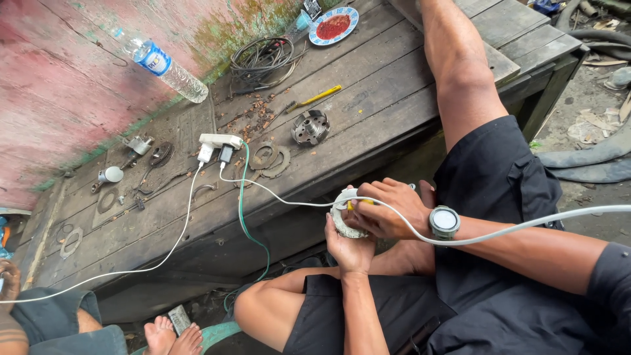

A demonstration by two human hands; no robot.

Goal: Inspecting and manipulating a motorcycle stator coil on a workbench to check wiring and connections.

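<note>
Left hand (350, 248) under round metal part (342, 220)

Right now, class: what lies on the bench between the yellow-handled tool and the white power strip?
Head view: a round metal toothed part lies between the yellow-handled tool and power strip.

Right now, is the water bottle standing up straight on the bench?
No, the clear plastic water bottle lies on its side on the wooden bench, near the pink wall.

Pretty rough outdoor spot in flat daylight, with a weathered grey plank surface (368, 98) pushed up against a faded pink wall (59, 85) that's stained green with moss, and bare dirt ground (591, 125) off to the side littered with old black hoses (591, 158).
</note>
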